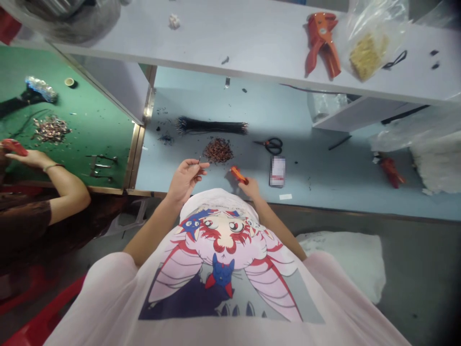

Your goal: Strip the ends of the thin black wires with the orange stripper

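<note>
My left hand (185, 180) pinches a short dark wire (199, 160) between thumb and fingertips, above the pale blue bench (201, 101). My right hand (250, 188) grips a small orange hand tool (239, 175) close to the bench's front edge. The tool's jaws are hidden by its angle and my fingers. Just beyond my hands lies a loose heap of short copper-ended wires (218, 150). Behind that heap stretches a long bundle of black wires (212, 126) with coppery tips.
Black scissors (269, 145) and a blurred phone (277, 171) lie to the right. A white shelf (201, 48) above the bench holds orange pliers (321, 43) and a plastic bag (370, 41). At left, a co-worker's hand (30, 158) holds a red tool over a green mat (90, 105).
</note>
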A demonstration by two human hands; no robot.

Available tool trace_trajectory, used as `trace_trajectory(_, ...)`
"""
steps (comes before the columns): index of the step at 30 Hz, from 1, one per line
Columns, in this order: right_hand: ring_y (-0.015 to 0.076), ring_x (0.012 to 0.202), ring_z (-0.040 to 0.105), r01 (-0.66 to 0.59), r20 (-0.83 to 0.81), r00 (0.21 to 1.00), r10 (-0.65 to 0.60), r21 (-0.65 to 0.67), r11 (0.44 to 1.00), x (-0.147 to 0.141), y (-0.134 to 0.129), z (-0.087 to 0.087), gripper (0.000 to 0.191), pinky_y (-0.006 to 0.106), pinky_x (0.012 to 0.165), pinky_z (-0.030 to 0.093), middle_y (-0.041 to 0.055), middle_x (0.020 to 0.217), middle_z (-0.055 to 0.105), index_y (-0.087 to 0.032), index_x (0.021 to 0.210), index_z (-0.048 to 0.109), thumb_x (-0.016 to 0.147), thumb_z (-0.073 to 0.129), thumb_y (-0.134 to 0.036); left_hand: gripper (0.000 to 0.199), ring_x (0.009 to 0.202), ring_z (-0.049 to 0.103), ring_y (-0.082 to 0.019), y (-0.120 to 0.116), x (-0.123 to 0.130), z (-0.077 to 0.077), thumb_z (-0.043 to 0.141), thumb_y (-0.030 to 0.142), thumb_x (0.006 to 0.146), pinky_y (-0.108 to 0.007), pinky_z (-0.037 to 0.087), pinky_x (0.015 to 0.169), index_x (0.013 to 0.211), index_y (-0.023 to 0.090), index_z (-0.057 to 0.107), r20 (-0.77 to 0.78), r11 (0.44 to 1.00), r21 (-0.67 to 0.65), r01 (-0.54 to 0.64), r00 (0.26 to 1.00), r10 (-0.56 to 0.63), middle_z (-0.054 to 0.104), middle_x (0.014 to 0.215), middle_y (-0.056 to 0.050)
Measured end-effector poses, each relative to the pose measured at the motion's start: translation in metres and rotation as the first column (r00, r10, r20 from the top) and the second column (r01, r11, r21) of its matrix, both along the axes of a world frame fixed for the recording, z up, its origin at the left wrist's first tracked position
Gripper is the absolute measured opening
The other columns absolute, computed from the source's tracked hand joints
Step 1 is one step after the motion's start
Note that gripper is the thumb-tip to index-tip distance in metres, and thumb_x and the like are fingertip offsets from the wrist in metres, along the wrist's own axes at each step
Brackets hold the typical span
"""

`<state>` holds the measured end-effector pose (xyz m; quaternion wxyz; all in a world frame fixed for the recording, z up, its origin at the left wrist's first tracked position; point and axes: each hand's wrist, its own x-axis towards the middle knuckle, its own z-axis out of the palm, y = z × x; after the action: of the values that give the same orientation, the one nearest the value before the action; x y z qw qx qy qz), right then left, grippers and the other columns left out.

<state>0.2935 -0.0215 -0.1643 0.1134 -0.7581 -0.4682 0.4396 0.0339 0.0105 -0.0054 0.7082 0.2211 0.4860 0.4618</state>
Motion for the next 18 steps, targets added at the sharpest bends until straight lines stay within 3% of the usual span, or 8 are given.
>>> trace_trajectory(4,0.0207,0.079,0.064,0.060,-0.259,0.964,-0.062,-0.015,0.998,-0.008,0.007,0.032,0.037,0.031,0.069,0.050,0.0080,0.085,0.067,-0.014,0.106,0.058,0.079,0.040,-0.031,0.032,0.062,0.060,-0.009,-0.002,0.004,-0.009,0.078,0.034,0.062,-0.020,0.041,0.056,0.081,0.019,0.057,0.002,0.999,0.018,0.046,0.999,-0.046,0.069,0.074,-0.001)
trace_trajectory(7,0.0202,0.078,0.066,0.073,-0.498,0.864,-0.077,-0.027,0.997,-0.021,0.006,0.068,0.042,0.031,0.067,0.053,0.0095,0.093,0.068,-0.016,0.110,0.056,0.081,0.032,-0.034,0.025,0.055,0.052,-0.006,-0.004,0.013,-0.015,0.076,0.032,0.063,-0.019,0.038,0.053,0.076,0.017,0.061,-0.083,0.998,0.059,0.036,0.996,-0.031,0.063,0.064,0.002)
trace_trajectory(9,0.0225,0.080,0.066,0.085,-0.790,0.599,-0.134,-0.104,0.991,-0.033,0.004,0.093,0.044,0.036,0.067,0.054,0.0116,0.097,0.067,-0.016,0.111,0.054,0.082,0.029,-0.037,0.019,0.054,0.049,-0.006,-0.006,0.019,-0.016,0.074,0.030,0.065,-0.019,0.037,0.053,0.073,0.017,0.063,-0.182,0.995,0.098,0.035,0.983,-0.017,0.060,0.060,0.003)
trace_trajectory(12,0.0226,0.076,0.066,0.004,-0.936,0.289,-0.202,-0.210,0.978,-0.049,0.000,0.125,0.040,0.040,0.067,0.055,0.0109,0.091,0.067,-0.017,0.107,0.053,0.086,0.029,-0.040,0.014,0.055,0.049,-0.007,-0.010,0.026,-0.014,0.072,0.027,0.066,-0.021,0.039,0.055,0.070,0.016,0.064,-0.313,0.991,0.128,0.043,0.950,0.000,0.058,0.059,0.003)
trace_trajectory(15,0.0205,0.074,0.066,-0.051,-0.962,0.138,-0.235,-0.244,0.969,-0.059,-0.002,0.143,0.033,0.039,0.068,0.056,0.0087,0.086,0.067,-0.018,0.105,0.053,0.089,0.034,-0.040,0.014,0.057,0.050,-0.008,-0.015,0.028,-0.010,0.071,0.027,0.067,-0.022,0.041,0.058,0.071,0.016,0.064,-0.356,0.989,0.139,0.044,0.934,0.008,0.059,0.061,0.002)
trace_trajectory(18,0.0198,0.076,0.066,-0.102,-0.962,0.073,-0.264,-0.270,0.957,-0.061,-0.003,0.149,0.033,0.039,0.067,0.057,0.0089,0.086,0.067,-0.017,0.106,0.054,0.091,0.034,-0.039,0.015,0.059,0.050,-0.008,-0.017,0.029,-0.008,0.071,0.027,0.067,-0.022,0.043,0.061,0.073,0.016,0.064,-0.358,0.986,0.163,0.037,0.933,0.024,0.060,0.064,0.002)
